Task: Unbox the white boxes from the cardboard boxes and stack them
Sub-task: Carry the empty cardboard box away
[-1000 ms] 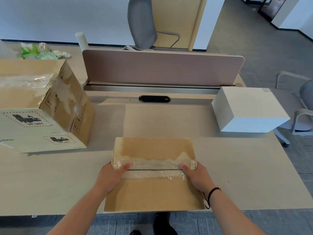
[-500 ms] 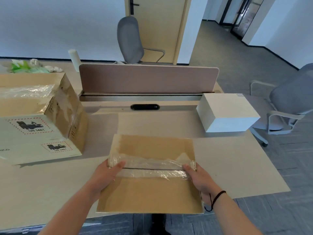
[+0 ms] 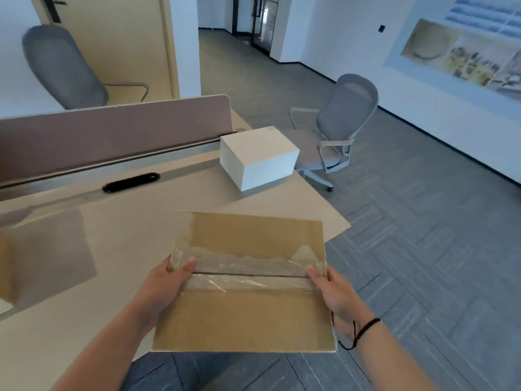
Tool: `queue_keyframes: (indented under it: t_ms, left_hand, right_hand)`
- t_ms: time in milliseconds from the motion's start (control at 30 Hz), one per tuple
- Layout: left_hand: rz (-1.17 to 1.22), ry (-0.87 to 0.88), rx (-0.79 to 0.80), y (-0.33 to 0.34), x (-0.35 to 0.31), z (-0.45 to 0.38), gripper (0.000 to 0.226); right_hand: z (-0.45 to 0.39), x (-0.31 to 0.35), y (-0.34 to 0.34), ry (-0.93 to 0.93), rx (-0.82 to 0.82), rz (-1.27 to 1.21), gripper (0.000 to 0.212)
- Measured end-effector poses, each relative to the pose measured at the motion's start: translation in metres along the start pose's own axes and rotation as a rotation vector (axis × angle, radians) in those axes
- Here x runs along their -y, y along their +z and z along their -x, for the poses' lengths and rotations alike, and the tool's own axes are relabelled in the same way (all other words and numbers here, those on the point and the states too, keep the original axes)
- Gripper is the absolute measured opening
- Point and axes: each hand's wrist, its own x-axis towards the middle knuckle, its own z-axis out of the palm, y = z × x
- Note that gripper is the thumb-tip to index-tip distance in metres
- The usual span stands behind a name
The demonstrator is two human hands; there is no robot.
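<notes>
Left hand (image 3: 172, 277): lower centre of the frame, gripping the left edge of the cardboard box (image 3: 248, 289), thumb on top by the tape seam, fingers hidden beneath.
Right hand (image 3: 329, 294): lower centre-right, gripping the box's right edge the same way; a black hair tie (image 3: 363, 330) sits on the wrist.
Cardboard box: held between both hands, partly over the desk's (image 3: 118, 249) near right corner and partly over the floor; its top flaps are closed under clear tape (image 3: 248, 270) that looks wrinkled and partly loosened along the seam.
White box (image 3: 259, 156): already unpacked, standing alone on the desk's far right side, centre of the frame, well apart from the held box.
Beyond: desk divider (image 3: 112, 136) at middle left; grey office chair (image 3: 335, 136) right of the white box; another chair (image 3: 62, 69) at upper left.
Step in hand: probably handling a still-sealed carton before opening.
Next move: likely set it down, peel or split the tape, lift the flaps, take out the white box inside and stack it on the one standing.
</notes>
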Motion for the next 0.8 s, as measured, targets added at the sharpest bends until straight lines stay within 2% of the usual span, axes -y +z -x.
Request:
queue_keyframes:
  t_ms: [167,300,500,700,800]
  left_hand:
    - [-0.102,0.041,0.07,0.076,0.002,0.022,0.025]
    - [-0.219,0.12,0.139,0.162,0.008,0.053,0.023]
    - [-0.288,0.112,0.365,0.315,0.031,0.15,0.024]
    - [-0.423,0.229,0.538,0.451,0.059,0.233,0.028]
    - [-0.499,0.254,0.629,0.514,0.07,0.269,0.044]
  right_hand:
    - [0.057,-0.025,-0.069,0.019,-0.142,-0.135,0.028]
    - [0.121,-0.06,-0.143,0.013,-0.292,-0.197,0.023]
    - [0.228,-0.141,-0.277,0.025,-0.58,-0.19,0.033]
    - [0.328,-0.225,-0.38,0.044,-0.771,-0.245,0.035]
    - [0.375,-0.261,-0.419,0.066,-0.846,-0.321,0.036]
